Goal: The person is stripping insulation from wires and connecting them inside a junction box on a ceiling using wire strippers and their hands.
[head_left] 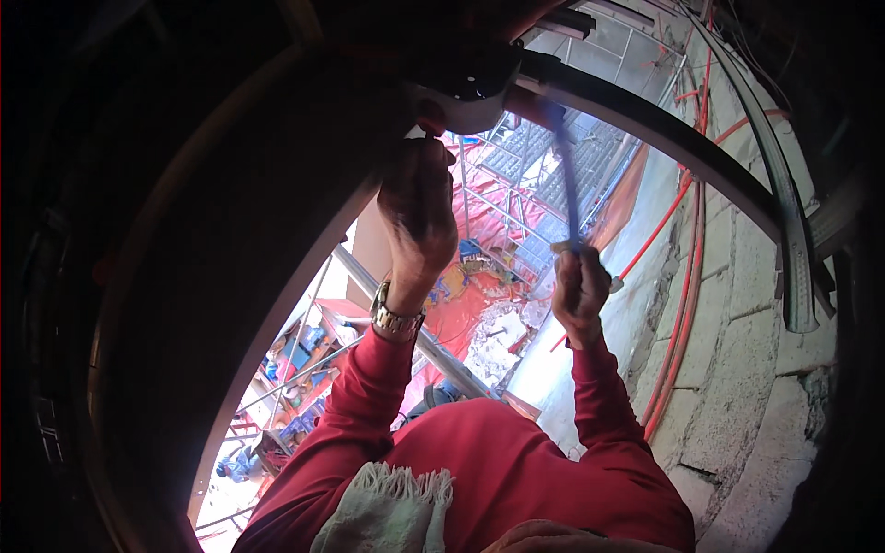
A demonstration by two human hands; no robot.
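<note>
My left hand (pixel 419 207), a metal watch (pixel 396 318) on its wrist, is raised with the fingers closed just under a pale block-like piece (pixel 470 111) on the dark overhead structure. What its fingers pinch, if anything, is lost in shadow. In my right hand (pixel 581 290) is a hammer (pixel 569 175), gripped low on the handle and pointing up. Motion blurs its shaft and upper end, so the head's shape is unclear. The upper end is near a brownish piece (pixel 528 104) beside the block.
A dark curved panel (pixel 249 230) fills the left. Metal channels (pixel 664 129) cross overhead toward a rough block wall (pixel 737 350) with orange conduits (pixel 682 313). Far below are scaffolding (pixel 502 203), red sheeting (pixel 452 313), rubble (pixel 502 341) and a person in blue (pixel 240 464).
</note>
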